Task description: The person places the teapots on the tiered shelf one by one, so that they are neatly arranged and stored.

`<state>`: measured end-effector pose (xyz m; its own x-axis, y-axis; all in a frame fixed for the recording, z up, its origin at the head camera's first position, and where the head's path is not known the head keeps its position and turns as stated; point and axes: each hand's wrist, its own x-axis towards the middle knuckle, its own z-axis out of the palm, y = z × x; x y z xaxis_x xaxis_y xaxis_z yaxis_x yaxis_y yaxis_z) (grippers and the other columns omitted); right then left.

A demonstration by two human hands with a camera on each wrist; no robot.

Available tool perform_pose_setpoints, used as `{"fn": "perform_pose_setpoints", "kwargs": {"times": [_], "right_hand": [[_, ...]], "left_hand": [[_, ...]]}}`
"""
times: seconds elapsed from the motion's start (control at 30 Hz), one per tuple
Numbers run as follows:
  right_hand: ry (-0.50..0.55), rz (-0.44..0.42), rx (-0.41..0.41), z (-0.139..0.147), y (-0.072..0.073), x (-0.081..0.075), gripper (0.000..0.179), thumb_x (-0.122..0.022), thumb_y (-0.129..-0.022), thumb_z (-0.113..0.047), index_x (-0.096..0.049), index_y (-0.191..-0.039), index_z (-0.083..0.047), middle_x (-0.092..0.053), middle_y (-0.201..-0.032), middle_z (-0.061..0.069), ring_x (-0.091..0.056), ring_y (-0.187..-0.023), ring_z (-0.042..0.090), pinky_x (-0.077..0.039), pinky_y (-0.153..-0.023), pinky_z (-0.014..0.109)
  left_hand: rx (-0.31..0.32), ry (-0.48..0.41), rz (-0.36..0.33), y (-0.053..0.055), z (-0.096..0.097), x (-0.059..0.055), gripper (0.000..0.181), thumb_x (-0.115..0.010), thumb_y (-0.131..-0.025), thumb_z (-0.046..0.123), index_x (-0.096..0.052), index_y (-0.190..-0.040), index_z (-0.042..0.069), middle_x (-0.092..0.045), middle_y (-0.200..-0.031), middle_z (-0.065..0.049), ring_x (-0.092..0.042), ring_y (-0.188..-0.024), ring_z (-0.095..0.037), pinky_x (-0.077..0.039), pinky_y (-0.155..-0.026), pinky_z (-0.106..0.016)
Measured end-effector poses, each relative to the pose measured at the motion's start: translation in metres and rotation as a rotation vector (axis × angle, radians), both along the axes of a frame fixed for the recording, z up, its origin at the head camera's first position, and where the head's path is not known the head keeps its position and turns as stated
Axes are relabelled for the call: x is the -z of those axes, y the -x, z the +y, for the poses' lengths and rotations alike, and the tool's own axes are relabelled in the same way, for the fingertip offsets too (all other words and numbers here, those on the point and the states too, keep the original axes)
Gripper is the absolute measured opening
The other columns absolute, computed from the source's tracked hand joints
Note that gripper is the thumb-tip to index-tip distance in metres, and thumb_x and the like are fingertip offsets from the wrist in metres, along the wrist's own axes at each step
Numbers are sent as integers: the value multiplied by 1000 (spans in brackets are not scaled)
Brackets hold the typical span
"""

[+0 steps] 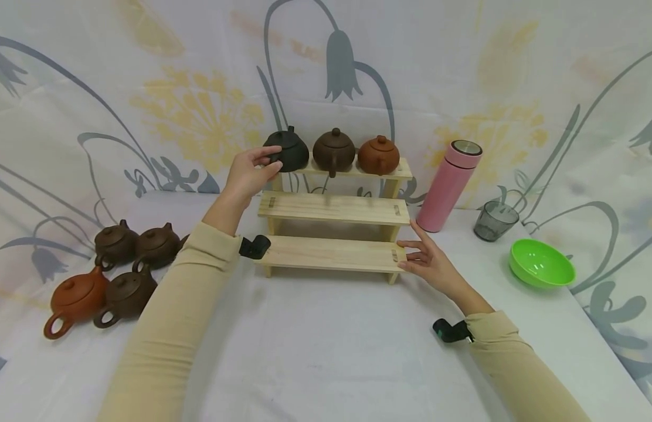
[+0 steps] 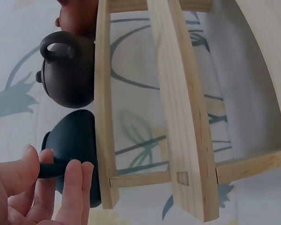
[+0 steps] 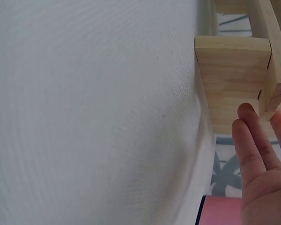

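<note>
On the left end of the wooden stand's top shelf (image 1: 352, 170) sits a black teapot (image 1: 293, 151). My left hand (image 1: 248, 174) pinches its handle, seen between thumb and fingers in the left wrist view. A dark brown teapot (image 1: 333, 151) and a reddish-brown teapot (image 1: 379, 155) stand beside it on that shelf. At the right end of the bottom shelf (image 1: 331, 253), my right hand (image 1: 430, 262) touches the board with its fingertips, one finger reaching up toward the middle shelf (image 1: 333, 207). The right wrist view shows these fingers (image 3: 257, 145) fairly straight around the board's end.
At left on the white cloth are several more teapots, including an orange-brown one (image 1: 79, 296), one partly behind my left sleeve. Right of the stand are a pink thermos (image 1: 448, 187), a grey translucent cup (image 1: 496, 221) and a green bowl (image 1: 542, 264). A patterned cloth hangs behind.
</note>
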<state>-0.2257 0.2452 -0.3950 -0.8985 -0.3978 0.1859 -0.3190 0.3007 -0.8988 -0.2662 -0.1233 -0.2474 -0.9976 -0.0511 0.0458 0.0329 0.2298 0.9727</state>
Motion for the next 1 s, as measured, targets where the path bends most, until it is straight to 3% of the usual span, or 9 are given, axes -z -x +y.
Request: {"fn": "perform_pose_setpoints", "kwargs": {"times": [0.3, 0.57, 0.8, 1.0], "right_hand": [[7, -18, -1, -1, 0, 0, 94, -66, -83, 6, -8, -151, -22, -45, -131, 28, -55, -99, 29, -47, -81, 18], [10, -19, -3, -1, 0, 0, 94, -66, -83, 6, -8, -151, -22, -45, -132, 28, -55, -99, 27, -47, -81, 18], [14, -20, -7, -2, 0, 0, 93, -66, -83, 5, -8, -151, -23, -45, -132, 28, -55, -99, 29, -48, -80, 19], [16, 9, -12, -1, -1, 1, 92, -65, -84, 6, -8, -151, -20, -45, -131, 29, -55, -99, 22, -48, -80, 18]], "left_hand": [[14, -17, 2, 2, 7, -2, 41, -55, -94, 7, -51, -134, 11, -46, -121, -14, -55, -110, -25, -46, -88, -24], [17, 13, 5, 4, 7, -1, 42, -56, -93, 9, -51, -134, 13, -47, -117, -12, -56, -107, -24, -47, -88, -26], [61, 54, 52, 0, -6, 10, 47, -59, -92, 11, -47, -137, 16, -46, -124, -13, -55, -105, -28, -46, -89, -35], [99, 53, 66, -12, -24, 17, 46, -60, -92, 11, -47, -136, 14, -48, -126, -13, -54, -109, -27, -46, -89, -36]]}}
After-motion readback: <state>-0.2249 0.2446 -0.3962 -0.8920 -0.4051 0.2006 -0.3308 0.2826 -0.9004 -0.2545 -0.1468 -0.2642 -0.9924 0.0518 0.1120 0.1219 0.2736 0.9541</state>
